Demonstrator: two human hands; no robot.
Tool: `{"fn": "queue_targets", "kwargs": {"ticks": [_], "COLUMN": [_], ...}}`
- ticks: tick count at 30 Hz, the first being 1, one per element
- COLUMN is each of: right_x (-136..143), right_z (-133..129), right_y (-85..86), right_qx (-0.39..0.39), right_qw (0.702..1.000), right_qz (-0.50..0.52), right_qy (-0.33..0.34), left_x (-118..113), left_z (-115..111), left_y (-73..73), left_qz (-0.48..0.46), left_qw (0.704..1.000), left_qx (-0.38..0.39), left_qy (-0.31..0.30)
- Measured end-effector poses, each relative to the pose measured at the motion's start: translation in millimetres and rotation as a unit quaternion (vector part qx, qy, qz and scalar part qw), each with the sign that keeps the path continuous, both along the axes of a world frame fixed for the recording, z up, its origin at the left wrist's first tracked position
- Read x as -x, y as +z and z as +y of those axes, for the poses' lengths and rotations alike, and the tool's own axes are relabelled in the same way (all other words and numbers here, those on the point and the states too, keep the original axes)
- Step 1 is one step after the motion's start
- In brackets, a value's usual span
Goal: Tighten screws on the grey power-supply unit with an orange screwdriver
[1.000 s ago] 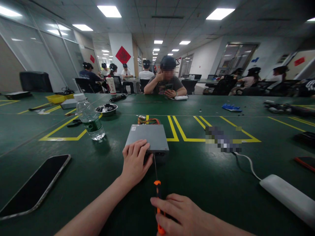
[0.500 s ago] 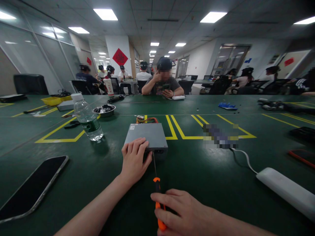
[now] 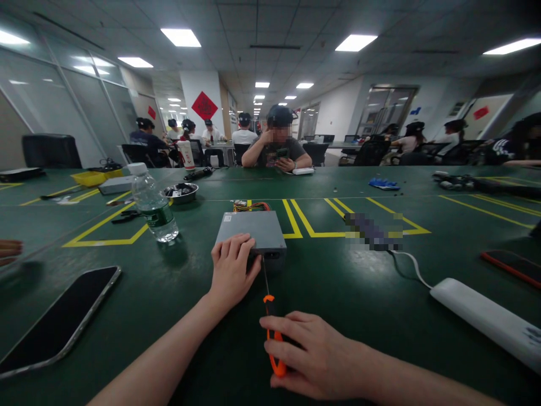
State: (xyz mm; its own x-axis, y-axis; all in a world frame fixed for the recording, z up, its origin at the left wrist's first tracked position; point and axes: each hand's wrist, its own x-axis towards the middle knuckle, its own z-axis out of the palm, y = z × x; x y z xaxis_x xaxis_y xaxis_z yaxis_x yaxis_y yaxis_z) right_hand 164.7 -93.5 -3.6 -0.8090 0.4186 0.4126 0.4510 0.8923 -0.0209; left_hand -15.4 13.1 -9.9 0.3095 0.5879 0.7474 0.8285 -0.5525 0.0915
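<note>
A grey computer power supply (image 3: 253, 226) lies on the green table in front of me, its coloured cables (image 3: 257, 206) bunched behind it. My left hand (image 3: 231, 262) grips its near left part, fingers over the top and thumb down at the front side. My right hand (image 3: 310, 352) is closed around the orange and black handle of a screwdriver (image 3: 269, 304). The shaft points away from me and meets the front side of the power supply close to my left thumb. The tip and what it touches are too small to make out.
On the left are a water bottle (image 3: 154, 206), a metal bowl (image 3: 181, 193) of small parts and a phone (image 3: 63, 316). A white power strip (image 3: 482, 316) lies at right. Across the table sits a person (image 3: 276, 146). Blurred fingers (image 3: 10, 251) show at the left edge.
My right hand and the screwdriver have shifted slightly up in the view. My left hand stays on the power supply. Blurred fingers have come in at the left edge.
</note>
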Motion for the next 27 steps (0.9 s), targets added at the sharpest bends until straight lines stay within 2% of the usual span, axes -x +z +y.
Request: {"fn": "queue_targets", "kwargs": {"ticks": [5,14,20,22,27], "right_x": [1.7,2.5,0.0,-0.3,0.3], "right_z": [-1.2,1.6,-2.6,-3.8,-2.1], "right_y": [3.3,-3.0,3.0,5.4,5.6], "right_qx": [-0.022,-0.070,-0.073,-0.075,-0.147], "right_qw": [0.999,0.997,0.997,0.997,0.983], "right_qz": [-0.039,0.015,0.019,0.034,0.107], "right_qy": [0.000,0.004,-0.007,-0.006,0.001], "left_x": [0.6,0.2,0.2,0.4,0.6], "left_z": [-0.6,0.1,-0.7,-0.6,-0.5], "left_y": [0.2,-1.1,-0.6,-0.8,-0.7], "left_qz": [0.001,-0.005,-0.007,-0.008,-0.009], "left_qw": [1.000,1.000,1.000,1.000,1.000], "left_qx": [0.002,-0.002,0.007,0.007,0.007], "left_qy": [-0.001,-0.001,-0.002,-0.002,-0.003]}}
